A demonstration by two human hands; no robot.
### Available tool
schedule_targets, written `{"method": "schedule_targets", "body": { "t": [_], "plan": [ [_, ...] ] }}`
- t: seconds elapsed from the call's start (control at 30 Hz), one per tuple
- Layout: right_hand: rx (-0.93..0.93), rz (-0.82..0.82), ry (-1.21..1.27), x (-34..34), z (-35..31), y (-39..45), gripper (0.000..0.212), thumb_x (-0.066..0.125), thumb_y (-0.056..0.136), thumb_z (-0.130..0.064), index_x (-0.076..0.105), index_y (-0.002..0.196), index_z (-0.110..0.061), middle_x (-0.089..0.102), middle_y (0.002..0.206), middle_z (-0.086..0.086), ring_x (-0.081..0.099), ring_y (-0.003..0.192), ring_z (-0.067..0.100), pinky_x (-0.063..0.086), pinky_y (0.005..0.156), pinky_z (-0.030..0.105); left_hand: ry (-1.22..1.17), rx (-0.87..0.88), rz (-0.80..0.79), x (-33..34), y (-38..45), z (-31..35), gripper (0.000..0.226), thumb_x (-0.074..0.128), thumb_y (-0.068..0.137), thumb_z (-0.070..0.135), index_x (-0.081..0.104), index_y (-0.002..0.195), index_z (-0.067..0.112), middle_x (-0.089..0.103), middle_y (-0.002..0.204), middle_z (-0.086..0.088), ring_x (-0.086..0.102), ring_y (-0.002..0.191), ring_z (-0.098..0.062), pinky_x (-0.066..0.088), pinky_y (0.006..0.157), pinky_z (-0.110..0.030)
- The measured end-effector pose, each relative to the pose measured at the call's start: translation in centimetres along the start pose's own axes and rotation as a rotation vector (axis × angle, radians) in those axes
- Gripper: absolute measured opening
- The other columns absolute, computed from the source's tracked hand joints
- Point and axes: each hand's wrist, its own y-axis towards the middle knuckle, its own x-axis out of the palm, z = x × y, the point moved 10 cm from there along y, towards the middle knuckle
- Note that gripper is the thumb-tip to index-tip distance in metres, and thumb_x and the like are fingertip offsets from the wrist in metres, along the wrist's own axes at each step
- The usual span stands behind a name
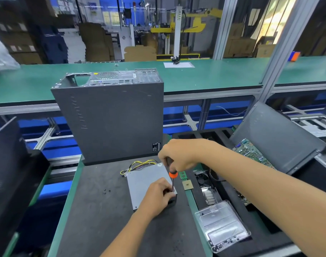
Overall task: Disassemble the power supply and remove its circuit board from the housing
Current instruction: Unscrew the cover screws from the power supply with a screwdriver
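Your right hand (179, 154) grips the screwdriver (171, 176) upright over the power supply (147, 180) lying mid-mat, its cables at 12 o'clock, while your left hand (158, 196) pinches around the tip at the corner, hiding the screw.

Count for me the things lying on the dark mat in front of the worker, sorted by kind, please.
Computer case: 1
Power supply: 1
Screwdriver: 1
Loose black screws: 2, as far as the picture shows
Total: 5
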Motion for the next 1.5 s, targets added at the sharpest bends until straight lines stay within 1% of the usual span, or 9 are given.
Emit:
{"method": "schedule_targets", "body": {
  "t": [0.2, 0.4, 0.53, 0.73, 0.83, 0.93, 1.07, 1.3, 1.5],
  "plan": [
    [0.005, 0.059, -0.008, -0.7, -0.3, 0.1, 0.020, 0.063, 0.089, -0.028, 0.062, 0.098, -0.010, 0.065, 0.097, 0.004, 0.056, 0.082, 0.018, 0.048, 0.070, 0.033, -0.001, -0.033, -0.006, -0.1, 0.1, 0.2, 0.014, 0.071, 0.081, 0.017, 0.062, 0.071, 0.022, 0.051, 0.076, 0.014, 0.050, 0.068, 0.000, 0.035, 0.064, -0.006],
    [0.213, 0.177, 0.201, -1.8, 2.3, -0.4, 0.035, 0.045, 0.096, -0.035, 0.053, 0.077, -0.006, 0.065, 0.062, 0.009, 0.057, 0.039, 0.016, 0.039, 0.044, 0.021, -0.047, -0.059, -0.017, -0.2, 0.4, 0.1, 0.022, 0.073, 0.077, 0.018, 0.060, 0.064, 0.029, 0.055, 0.076, 0.016, 0.053, 0.071, 0.001, 0.038, 0.065, -0.007],
    [0.294, 0.139, 0.081, -0.7, 3.1, -0.8, 0.043, 0.040, 0.098, -0.037, 0.043, 0.066, -0.010, 0.052, 0.044, 0.004, 0.050, 0.042, 0.021, 0.039, 0.050, 0.027, -0.059, -0.071, -0.007, -0.3, 0.4, -0.6, 0.022, 0.074, 0.075, 0.019, 0.061, 0.064, 0.031, 0.058, 0.077, 0.016, 0.055, 0.073, 0.002, 0.040, 0.066, -0.007],
    [-0.009, -0.019, -0.106, 0.2, -0.7, -0.4, 0.008, 0.057, 0.089, -0.013, 0.052, 0.095, -0.015, 0.051, 0.092, 0.000, 0.048, 0.077, 0.018, 0.033, 0.056, 0.027, -0.094, -0.061, 0.025, -0.4, 0.4, -0.9, 0.025, 0.078, 0.070, 0.014, 0.059, 0.060, 0.026, 0.056, 0.071, 0.013, 0.052, 0.064, 0.002, 0.039, 0.060, -0.009],
    [-0.086, -0.042, -0.054, 0.4, -1.6, -0.5, 0.020, 0.059, 0.082, -0.001, 0.056, 0.094, -0.017, 0.052, 0.098, -0.003, 0.049, 0.086, 0.017, 0.042, 0.065, 0.027, -0.087, -0.063, 0.029, -0.2, 0.1, -1.2, 0.027, 0.078, 0.071, 0.013, 0.057, 0.061, 0.026, 0.054, 0.070, 0.012, 0.049, 0.061, 0.001, 0.038, 0.060, -0.010],
    [-0.042, 0.004, 0.016, -0.1, -0.9, -1.0, 0.023, 0.067, 0.085, -0.033, 0.061, 0.100, -0.017, 0.058, 0.099, -0.003, 0.054, 0.089, 0.018, 0.045, 0.068, 0.030, -0.070, -0.059, 0.016, 0.1, 0.1, -1.0, 0.025, 0.078, 0.072, 0.014, 0.057, 0.062, 0.022, 0.053, 0.069, 0.010, 0.047, 0.060, -0.002, 0.037, 0.059, -0.011],
    [0.197, 0.111, -0.044, -0.9, 1.3, -1.3, 0.061, 0.034, 0.092, -0.068, 0.047, 0.074, -0.011, 0.049, 0.069, 0.003, 0.051, 0.060, 0.019, 0.033, 0.051, 0.031, -0.063, -0.057, 0.016, -0.2, 0.5, -0.5, 0.026, 0.078, 0.072, 0.015, 0.056, 0.062, 0.022, 0.053, 0.070, 0.008, 0.046, 0.060, -0.005, 0.037, 0.059, -0.012],
    [0.035, -0.091, -0.048, 0.1, 0.1, -1.7, 0.022, 0.052, 0.088, -0.003, 0.057, 0.108, -0.011, 0.050, 0.096, -0.002, 0.046, 0.072, 0.012, 0.033, 0.056, 0.023, -0.094, -0.090, 0.038, 0.0, 0.2, -0.9, 0.031, 0.079, 0.071, 0.016, 0.053, 0.059, 0.028, 0.052, 0.069, 0.012, 0.046, 0.058, 0.002, 0.038, 0.057, -0.008],
    [0.117, -0.010, -0.343, 0.0, 0.2, -1.7, 0.015, 0.038, 0.101, -0.016, 0.047, 0.113, -0.012, 0.037, 0.081, 0.003, 0.041, 0.062, 0.018, 0.031, 0.051, 0.028, -0.106, -0.109, 0.027, 0.2, 0.2, -1.0, 0.026, 0.079, 0.072, 0.016, 0.056, 0.063, 0.025, 0.054, 0.071, 0.011, 0.045, 0.058, 0.002, 0.038, 0.058, -0.009]
  ]
}}
